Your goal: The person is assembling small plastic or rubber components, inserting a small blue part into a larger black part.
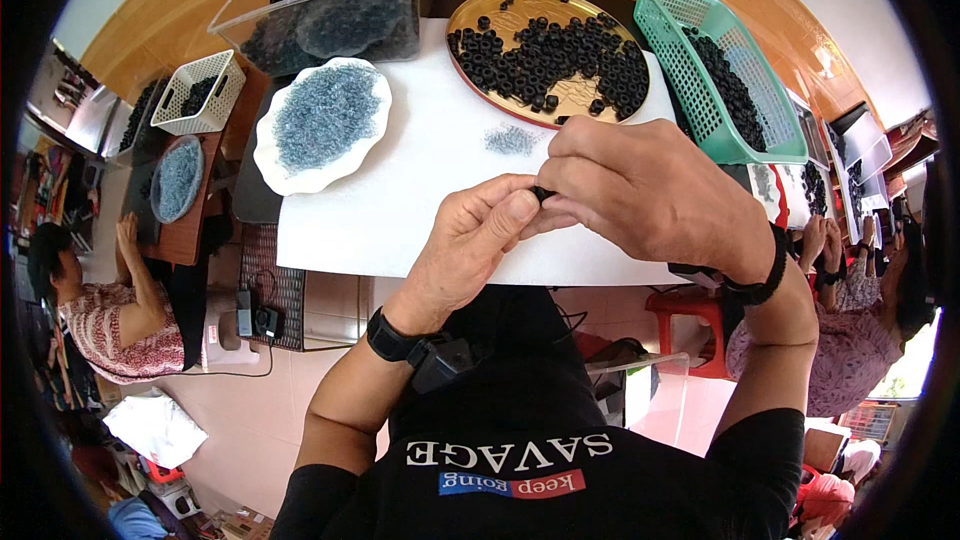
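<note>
Left hand (475,225): thumb and forefinger pinching a small black cylindrical piece, apparently a ring (542,194), remaining fingers folded beneath. Right hand (640,185): fingers curled close together over the same piece, tips partly hidden; cannot tell whether gripping it or merely touching. Both held above the near part of a smooth white table covering (400,210).

Writing: on the black cloth shirt (540,505), below both hands, a line of bold white lettering (510,452), upside down in this view. Under it a flat two-colour band (510,483), blue and red, with smaller pale letters. Wording not copied.

Materials, beyond the right hand: round gold-coloured tray (580,93), shiny, with reddish outer edge, bearing loose matte black rings (535,50), short and thick-walled. Between tray and left hand, on the white covering: small sparse patch of fine translucent blue-grey beads (510,140).

Ahead and left of left hand: white plate with wavy, scalloped rim (268,155), heaped with similar glassy beads (325,120). Farther beyond: clear rigid plastic bin (335,35), piled with more black rings.

Ahead and right of right hand: mint-green plastic basket (690,90), walls perforated in a grid, also containing black pieces.
</note>
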Demonstrator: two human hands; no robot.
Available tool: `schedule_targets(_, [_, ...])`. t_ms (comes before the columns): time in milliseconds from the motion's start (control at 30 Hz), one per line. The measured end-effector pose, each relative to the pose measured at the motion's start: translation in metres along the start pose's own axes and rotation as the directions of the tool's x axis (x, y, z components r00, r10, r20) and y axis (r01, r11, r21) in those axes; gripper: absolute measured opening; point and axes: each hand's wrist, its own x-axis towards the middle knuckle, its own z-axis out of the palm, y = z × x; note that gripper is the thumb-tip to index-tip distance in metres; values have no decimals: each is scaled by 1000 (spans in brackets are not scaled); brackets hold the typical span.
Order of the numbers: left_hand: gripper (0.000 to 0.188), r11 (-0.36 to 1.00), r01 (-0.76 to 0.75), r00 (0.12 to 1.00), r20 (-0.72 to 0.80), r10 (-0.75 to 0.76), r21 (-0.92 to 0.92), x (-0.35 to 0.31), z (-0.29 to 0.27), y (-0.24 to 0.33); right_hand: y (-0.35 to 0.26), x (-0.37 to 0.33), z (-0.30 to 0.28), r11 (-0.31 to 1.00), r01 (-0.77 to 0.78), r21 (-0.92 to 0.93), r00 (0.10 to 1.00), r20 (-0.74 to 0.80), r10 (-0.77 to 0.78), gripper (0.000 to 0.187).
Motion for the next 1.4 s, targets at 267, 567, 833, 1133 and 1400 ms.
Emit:
schedule_targets(267, [39,980,-44,994,-91,62,192,-5,6,-2,-7,-6,-1,1000,7,-13,1000,-17,-7,13])
schedule_targets(567, [31,976,86,996,-35,-80,198,-1,12,1,-2,-9,-18,999,29,22,980,195,-33,15])
schedule_targets(833, [28,850,-278,937,-67,342,447,8,3,-9,3,-18,9,795,-391,463,907,50,418,13])
schedule_targets(1133, [32,812,-317,893,-135,430,491,17,-5,-14,2,-18,42,358,-524,773,708,161,688,12])
schedule_targets(1400, [34,740,-321,882,-98,461,591,17,-14,-16,1,-13,43,346,-531,774,694,162,702,11])
